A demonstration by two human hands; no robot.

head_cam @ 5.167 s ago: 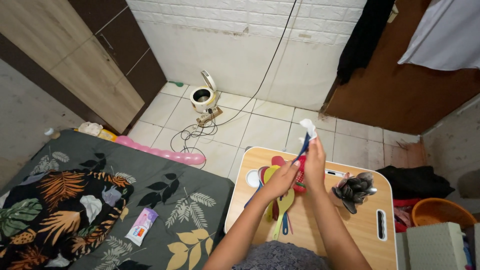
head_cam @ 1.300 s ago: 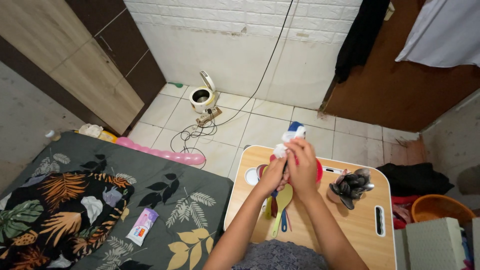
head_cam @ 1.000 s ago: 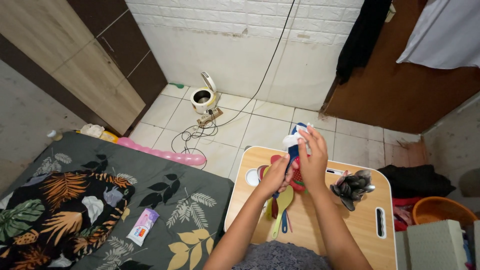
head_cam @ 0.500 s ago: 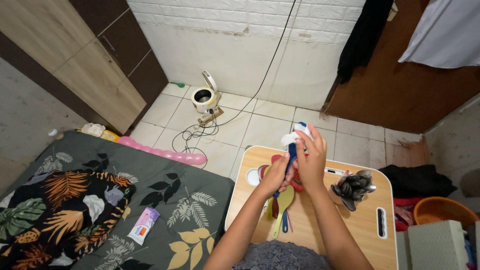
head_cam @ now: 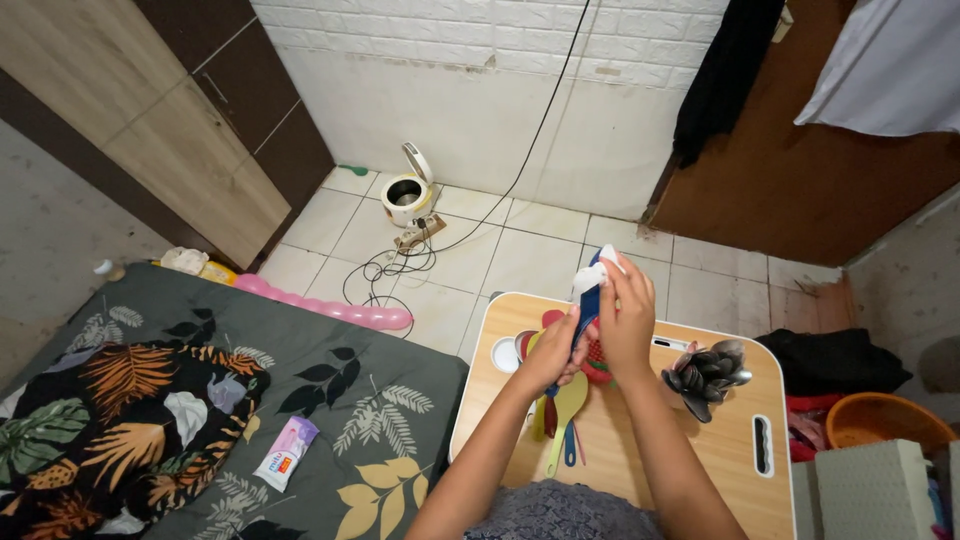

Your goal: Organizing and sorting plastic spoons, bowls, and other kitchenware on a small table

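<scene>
Holding: the left hand (head_cam: 556,352) has its fingers closed around the lower handle of a long blue plastic utensil (head_cam: 588,298), which stands nearly upright above the far edge of a small light wooden folding table (head_cam: 700,450).
Right hand: the right hand (head_cam: 626,318) has its fingers curled, pressing a crumpled white tissue (head_cam: 592,274) against the top end of the blue plastic utensil; the fingertips pinch the tissue at the utensil's upper tip.
Position of the utensil: raised off the table, between both hands, over the table's far side, with the white tiled floor (head_cam: 530,255) behind it.
Under the hands: a red plastic slotted utensil (head_cam: 598,362) lies partly hidden behind the wrists, and a yellow-green plastic rice paddle (head_cam: 566,400) lies on the table with a thin blue handle just beside it.
Right of the hands: a cluster of dark metal spoons (head_cam: 708,375) stands in a cup on the table, near the right forearm but apart from it.
Left edge of table: a small round white lid (head_cam: 505,354) rests there.
Floor: a white rice cooker with its lid open (head_cam: 408,192) sits by the wall, well apart from the table.
Bed: a dark leaf-patterned bedsheet (head_cam: 330,400) with a purple wipes packet (head_cam: 284,452) lies to the left.
</scene>
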